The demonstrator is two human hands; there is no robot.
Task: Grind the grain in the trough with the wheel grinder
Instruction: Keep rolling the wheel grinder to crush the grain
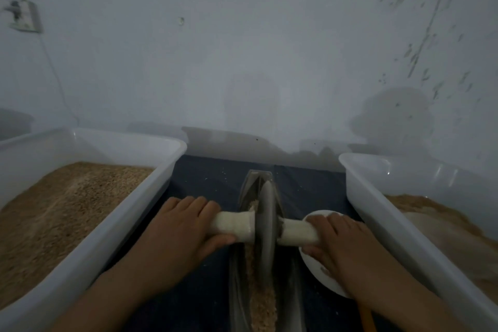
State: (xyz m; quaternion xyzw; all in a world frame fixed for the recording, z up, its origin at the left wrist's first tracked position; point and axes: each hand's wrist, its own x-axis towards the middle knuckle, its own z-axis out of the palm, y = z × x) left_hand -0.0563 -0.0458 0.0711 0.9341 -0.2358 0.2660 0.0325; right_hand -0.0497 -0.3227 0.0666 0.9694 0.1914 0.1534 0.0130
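Left hand (pixel 177 226), right hand (pixel 342 242) gripping wheel (pixel 265 224) handles; grinding underway; coarse grain (pixel 262 302) still lying in trough (pixel 237 277).

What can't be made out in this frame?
- Head view: the near end of the trough is cut off by the bottom edge.
- White dish: contents hidden under the right hand.
- Left bin and right bin: cut off by side edges.
- Wheel: blurred.

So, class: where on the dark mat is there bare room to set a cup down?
Bare mat lies between the left tub and the trough, beyond the left hand. By the right hand it is crowded: bowl, right tub.
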